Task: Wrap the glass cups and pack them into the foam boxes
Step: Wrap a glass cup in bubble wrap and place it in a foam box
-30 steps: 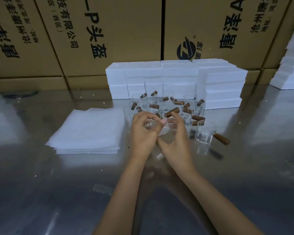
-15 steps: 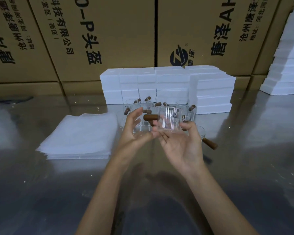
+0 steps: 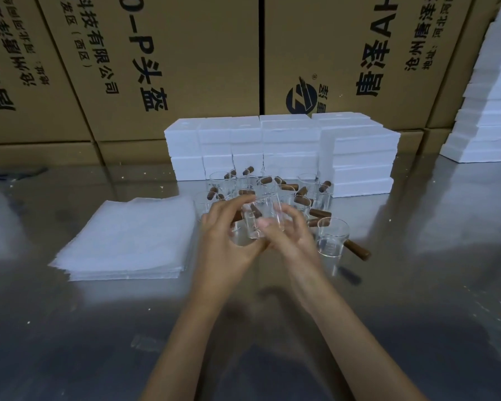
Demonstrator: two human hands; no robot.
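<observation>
Here, head view: both hands hold one glass cup (image 3: 260, 220) above the steel table (image 3: 417, 285), just in front of the cluster of cups (image 3: 275, 189). Half a second ago the same cup was raised higher and tilted toward the camera, its ribbed wall showing between open palms; it has now been brought down and turned nearly upright, mouth upward. The left hand (image 3: 226, 241) curls its fingers around the cup's near and left side. The right hand (image 3: 287, 235) closes on the right side, thumb across the front; motion blur hides exactly how its fingertips lie.

Judged from this, the cup has been picked out and looked over, and wrapping is the step ahead: nothing covers it yet.

The held cup is clear, thin-walled glass with a brown wooden handle (image 3: 239, 215) jutting out to the left, behind the left hand's fingers. Its outline is faint against the cups behind.

A stack of white wrapping sheets (image 3: 128, 241) lies flat on the table, just left of the hands and untouched. One cup (image 3: 331, 237) stands apart at the right, its handle pointing right and toward the camera. The white foam boxes (image 3: 287, 149) are stacked shut behind the cluster, against cardboard cartons (image 3: 156, 68). A further foam stack (image 3: 492, 111) stands at far right.
</observation>
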